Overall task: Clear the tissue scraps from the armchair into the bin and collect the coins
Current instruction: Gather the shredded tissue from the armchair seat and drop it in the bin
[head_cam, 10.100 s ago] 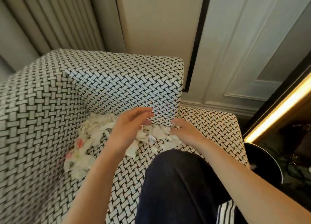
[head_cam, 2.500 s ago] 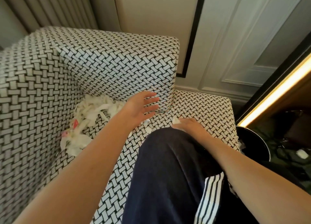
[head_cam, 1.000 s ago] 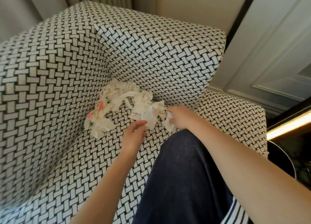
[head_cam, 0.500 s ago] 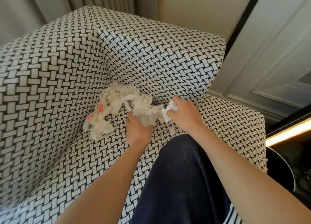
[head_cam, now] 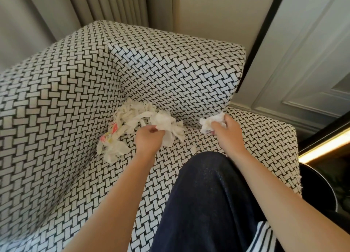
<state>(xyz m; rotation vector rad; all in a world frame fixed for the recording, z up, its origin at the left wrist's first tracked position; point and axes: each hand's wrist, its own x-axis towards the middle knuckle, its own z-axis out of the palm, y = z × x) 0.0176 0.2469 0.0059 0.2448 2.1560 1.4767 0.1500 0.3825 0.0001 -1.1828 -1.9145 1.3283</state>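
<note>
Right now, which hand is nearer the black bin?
Right. The right hand holds a tissue wad closer to the bin; the left hand is farther, gripping the tissue pile.

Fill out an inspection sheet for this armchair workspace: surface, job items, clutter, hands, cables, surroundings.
Surface: armchair seat, black-and-white weave; a dark-trousered knee at its front.
Job's things: tissue scraps piled in the back corner, one small scrap loose on the seat; coins, nothing seen; bin at the chair's right side, only its dark rim shows.
Clutter: red-printed scrap among the pile.
Hands: left hand grips the pile's near edge; right hand holds a tissue clump.
Cables: nothing seen.
Surroundings: curtain, panelled wall, lit strip.
</note>
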